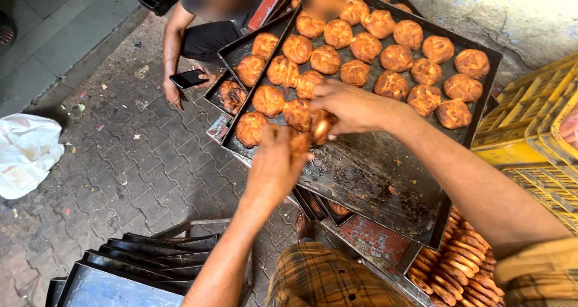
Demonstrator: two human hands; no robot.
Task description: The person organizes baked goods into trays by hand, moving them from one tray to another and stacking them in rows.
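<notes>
A large dark baking tray (373, 174) lies tilted in front of me, its far half covered with several golden-brown round pastries (355, 72). My left hand (274, 165) is at the tray's near-left edge, fingers closed around a pastry (299, 143). My right hand (349, 108) reaches over the tray and pinches another pastry (323, 128) just beside the left hand. The near part of the tray is bare, with dark crumbs and burnt marks.
Another person (205, 36) crouches beyond the tray, a hand holding a phone (188, 78) on the paved ground. Stacked empty trays (138, 265) sit at lower left, yellow crates (530, 126) at right, stacked pastries (457, 265) below the tray, a white bag (24, 153) at left.
</notes>
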